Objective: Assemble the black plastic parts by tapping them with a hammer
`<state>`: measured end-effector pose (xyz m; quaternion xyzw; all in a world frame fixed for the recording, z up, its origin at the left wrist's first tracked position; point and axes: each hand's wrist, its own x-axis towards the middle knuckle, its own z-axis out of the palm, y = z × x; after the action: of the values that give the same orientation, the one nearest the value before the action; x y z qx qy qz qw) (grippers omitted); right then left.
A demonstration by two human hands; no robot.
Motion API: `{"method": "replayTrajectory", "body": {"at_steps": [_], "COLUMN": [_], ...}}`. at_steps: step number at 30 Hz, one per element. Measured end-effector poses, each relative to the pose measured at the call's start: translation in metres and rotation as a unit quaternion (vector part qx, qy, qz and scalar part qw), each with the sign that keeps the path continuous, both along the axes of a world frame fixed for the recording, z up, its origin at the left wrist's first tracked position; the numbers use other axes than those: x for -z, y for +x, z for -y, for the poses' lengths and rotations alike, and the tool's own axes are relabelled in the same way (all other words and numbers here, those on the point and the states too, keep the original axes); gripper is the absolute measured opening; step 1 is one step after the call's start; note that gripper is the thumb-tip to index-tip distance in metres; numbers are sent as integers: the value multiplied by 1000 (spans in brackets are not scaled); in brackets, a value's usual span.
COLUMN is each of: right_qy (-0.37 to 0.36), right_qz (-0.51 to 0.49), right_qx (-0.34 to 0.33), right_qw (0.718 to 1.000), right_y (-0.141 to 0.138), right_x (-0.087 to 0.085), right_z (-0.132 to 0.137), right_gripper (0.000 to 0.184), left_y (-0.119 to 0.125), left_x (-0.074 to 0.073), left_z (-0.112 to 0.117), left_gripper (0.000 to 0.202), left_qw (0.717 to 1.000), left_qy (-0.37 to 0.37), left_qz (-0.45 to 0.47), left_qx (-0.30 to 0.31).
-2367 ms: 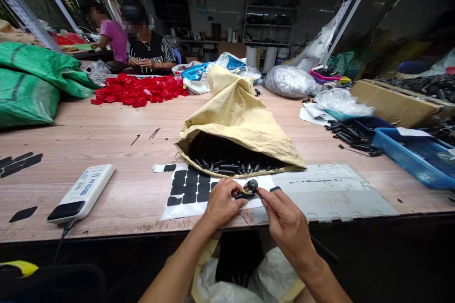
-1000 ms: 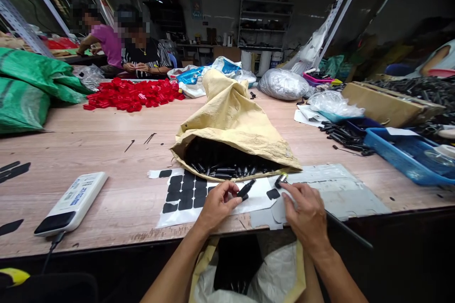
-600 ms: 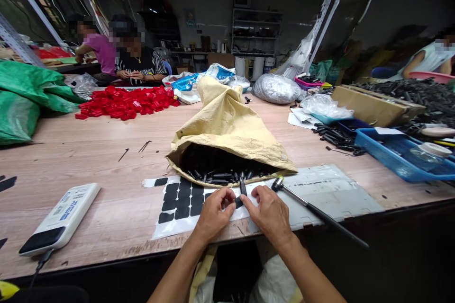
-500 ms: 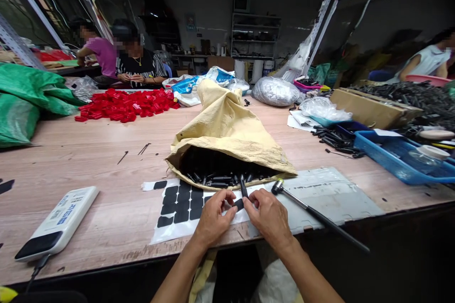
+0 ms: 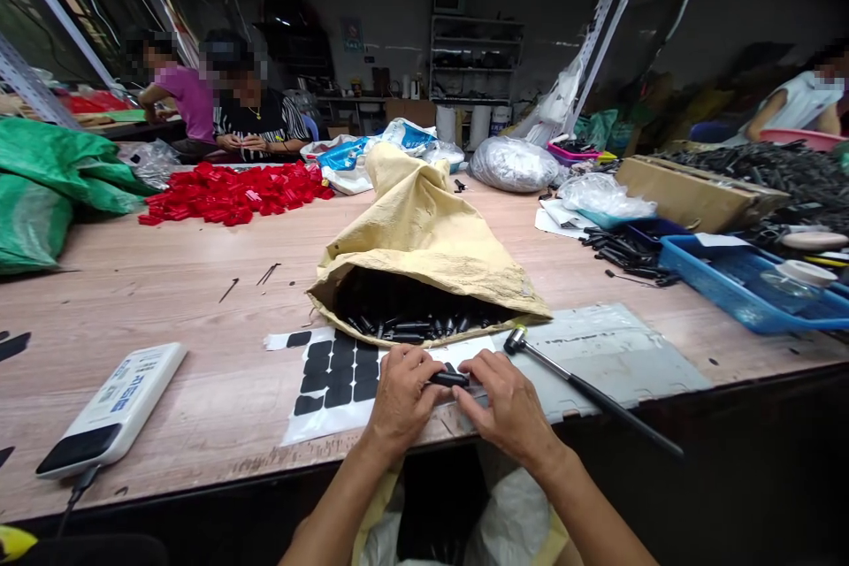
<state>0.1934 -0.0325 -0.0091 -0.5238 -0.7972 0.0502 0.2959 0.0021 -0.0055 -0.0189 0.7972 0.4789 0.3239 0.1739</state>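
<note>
Head view: black piece (image 5: 449, 378) pinched by left hand (image 5: 403, 396), length pointed crosswise toward right hand (image 5: 508, 400), whose hold cannot be told.

Wood-grain table (image 5: 218, 318): 1 yellow sack (image 5: 424, 230) in the middle, open mouth facing the near edge and lapping over a white sheet of black patches (image 5: 332, 423), grey board (image 5: 623, 358) just right of that. Left side: 1 white cabled device (image 5: 116, 407) near front edge, red parts (image 5: 232, 193) heaped at back beside green sack (image 5: 66, 164). Right side: 1 blue tray (image 5: 730, 301), loose black parts (image 5: 627, 258) next to it.
</note>
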Motion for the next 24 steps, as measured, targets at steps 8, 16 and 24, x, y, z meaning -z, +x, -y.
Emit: {"method": "replayTrajectory", "body": {"at_steps": [8,16,24], "right_qy": [-26,-36,-39], "right_qz": [14,13,-9], "right_qx": [-30,-53,-70], "right_qw": [999,998,997], "right_y": [7,-2,-9], "right_x": [6,2,4], "right_z": [-4,-8,-9], "right_gripper": [18,16,18], "left_y": [-3,-2,-4], "left_x": [-1,0,-1], "left_z": [-1,1,2], "left_gripper": [20,22,18], "left_qw": [1000,999,999], "left_qy": [-18,8,10], "left_qz": [13,-26,-37], "left_qx": [19,24,36]}}
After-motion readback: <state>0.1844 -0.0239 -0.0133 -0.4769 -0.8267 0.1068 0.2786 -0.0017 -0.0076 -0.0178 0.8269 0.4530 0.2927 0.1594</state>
